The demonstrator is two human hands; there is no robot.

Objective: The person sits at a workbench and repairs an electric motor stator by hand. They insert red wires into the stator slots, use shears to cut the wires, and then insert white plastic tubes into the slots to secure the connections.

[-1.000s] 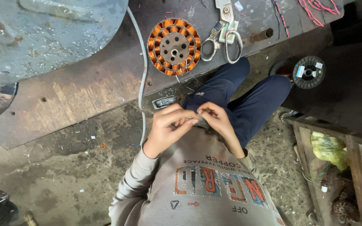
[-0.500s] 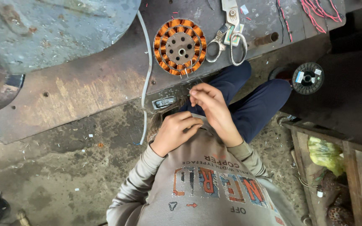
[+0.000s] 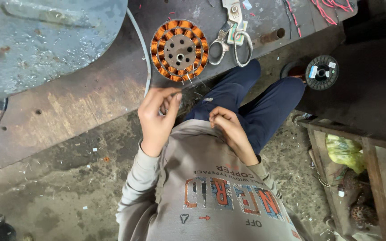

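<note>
Your dark metal surface (image 3: 112,96) carries the round copper-wound coil (image 3: 179,50), with scissors (image 3: 233,35) just beside it. Your left hand (image 3: 157,118) pinches a thin wire near the coil; your right hand (image 3: 226,122) is pressed together over your lap.

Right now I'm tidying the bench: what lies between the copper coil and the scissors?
Nothing: in the head view the bench is bare between coil and scissors, which sit close.
</note>
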